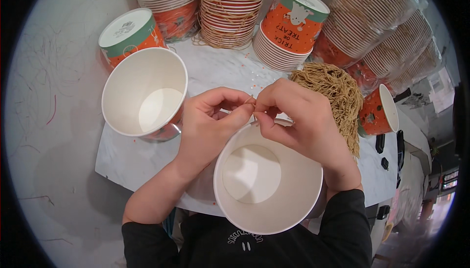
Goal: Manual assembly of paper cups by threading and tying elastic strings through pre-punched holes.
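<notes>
My left hand (203,126) and my right hand (303,116) meet at the far rim of a white-lined paper bucket (298,184). Both are closed in a pinch on a thin tan cord (251,98), of which only a little shows between the fingertips. The bucket stands close to my body with its mouth toward me, and its inside holds nothing. Just beyond my right hand lies a thick bundle of tan cord (338,96). How the cord joins the rim is hidden by my fingers.
Another open paper bucket (122,91) stands at the left on the marbled table (132,165). Behind are stacked orange buckets with cords (232,13), upturned buckets (293,23) and plastic-wrapped stacks (377,18). An orange bucket (377,113) lies tipped at the right, near small black pieces (380,144).
</notes>
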